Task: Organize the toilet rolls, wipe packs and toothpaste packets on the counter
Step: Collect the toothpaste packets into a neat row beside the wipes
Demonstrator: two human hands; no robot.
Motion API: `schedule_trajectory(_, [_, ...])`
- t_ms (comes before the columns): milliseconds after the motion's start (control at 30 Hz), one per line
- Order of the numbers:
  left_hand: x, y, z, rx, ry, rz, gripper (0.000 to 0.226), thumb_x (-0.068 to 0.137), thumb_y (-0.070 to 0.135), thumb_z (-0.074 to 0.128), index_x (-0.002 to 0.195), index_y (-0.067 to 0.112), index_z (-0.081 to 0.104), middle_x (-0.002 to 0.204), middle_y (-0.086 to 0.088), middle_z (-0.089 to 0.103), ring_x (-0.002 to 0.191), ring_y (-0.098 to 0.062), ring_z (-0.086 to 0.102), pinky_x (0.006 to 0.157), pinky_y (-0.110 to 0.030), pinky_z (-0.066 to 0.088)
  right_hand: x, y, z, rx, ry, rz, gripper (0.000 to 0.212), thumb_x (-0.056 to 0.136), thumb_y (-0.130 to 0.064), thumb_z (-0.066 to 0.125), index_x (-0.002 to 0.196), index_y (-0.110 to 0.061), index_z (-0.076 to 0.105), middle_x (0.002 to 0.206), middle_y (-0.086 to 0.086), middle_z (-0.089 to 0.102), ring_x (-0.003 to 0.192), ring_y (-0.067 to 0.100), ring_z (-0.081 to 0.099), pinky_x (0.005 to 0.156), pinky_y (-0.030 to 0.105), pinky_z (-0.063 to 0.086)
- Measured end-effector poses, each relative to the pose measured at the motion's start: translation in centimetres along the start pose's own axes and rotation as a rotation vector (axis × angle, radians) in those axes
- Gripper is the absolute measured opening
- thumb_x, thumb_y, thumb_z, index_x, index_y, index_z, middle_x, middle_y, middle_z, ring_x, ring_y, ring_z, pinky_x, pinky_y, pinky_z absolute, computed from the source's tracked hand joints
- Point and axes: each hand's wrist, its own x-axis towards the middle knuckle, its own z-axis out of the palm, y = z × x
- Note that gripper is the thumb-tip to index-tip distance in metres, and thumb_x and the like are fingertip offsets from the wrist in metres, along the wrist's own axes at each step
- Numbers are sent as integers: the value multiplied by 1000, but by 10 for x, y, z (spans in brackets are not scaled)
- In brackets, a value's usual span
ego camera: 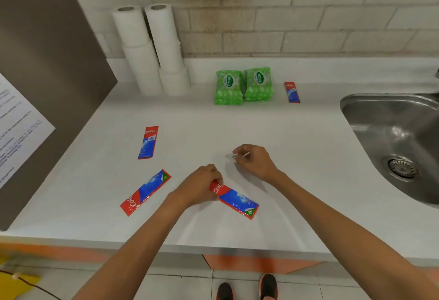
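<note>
The left hand (202,185) rests low on the table (285,133), its grip pinching the red end of a toothpaste packet (237,201) that lies flat and runs toward 4 o'clock. The right hand (254,160) sits just at 1 o'clock of the left, fingers curled. I cannot tell whether its grip holds anything. A second packet (145,192) lies at 9 o'clock of the left hand, and a third packet (148,142) at 10 o'clock. At the table's far edge, toilet rolls (152,50) stand in two stacks at 11 o'clock, wipe packs (243,86) in two stacks at 12, and a fourth packet (292,92) lies just beside them. The sink (380,128) is at 3 o'clock.
</note>
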Motion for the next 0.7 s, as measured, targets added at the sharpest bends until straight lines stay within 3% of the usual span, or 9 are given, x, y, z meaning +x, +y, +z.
schedule_trajectory(367, [4,-4,0,-7,4,-53,68,74,38,73,133,20,43,130,-1,46,118,-15,45,95,-26,42,-10,-2,4,-18,-56,13,23,88,-15,57,109,-11,66,106,7,69,86,11,58,79,21,43])
schedule_trajectory(700, [3,-8,0,-77,8,-106,62,72,37,76,124,16,49,121,-4,51,107,-15,48,84,-22,41,-10,-4,8,-14,-52,13,23,88,-13,55,108,-11,67,105,7,69,84,12,57,76,21,43])
